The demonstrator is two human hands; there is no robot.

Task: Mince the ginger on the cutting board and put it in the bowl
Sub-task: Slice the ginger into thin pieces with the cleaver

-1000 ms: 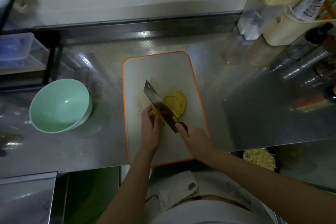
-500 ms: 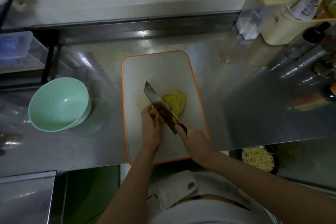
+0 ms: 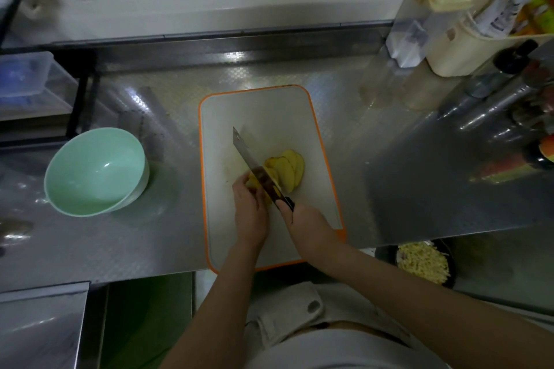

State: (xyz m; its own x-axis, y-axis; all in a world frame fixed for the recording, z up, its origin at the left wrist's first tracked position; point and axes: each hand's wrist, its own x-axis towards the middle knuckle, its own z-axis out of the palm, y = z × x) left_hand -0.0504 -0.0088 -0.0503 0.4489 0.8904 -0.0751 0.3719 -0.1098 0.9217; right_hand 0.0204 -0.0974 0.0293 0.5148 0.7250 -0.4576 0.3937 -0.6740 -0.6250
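Observation:
Yellow ginger slices (image 3: 288,169) lie fanned out on the white cutting board with an orange rim (image 3: 266,111) at the counter's middle. My left hand (image 3: 249,210) holds down the uncut piece of ginger (image 3: 253,181) with curled fingers, just left of the blade. My right hand (image 3: 308,226) grips the dark handle of a cleaver (image 3: 254,165), whose blade stands on edge between the held piece and the cut slices. A mint-green bowl (image 3: 96,171) sits empty on the counter to the board's left.
Bottles and containers (image 3: 467,51) crowd the back right corner of the steel counter (image 3: 404,183). A dark dish of shredded yellow food (image 3: 422,262) sits below the counter's front edge at right. A plastic box on a rack (image 3: 24,75) is at far left.
The cleaver blade has turned more upright, edge down, against the ginger piece. My left hand stays on the ginger. The slices look slightly more spread.

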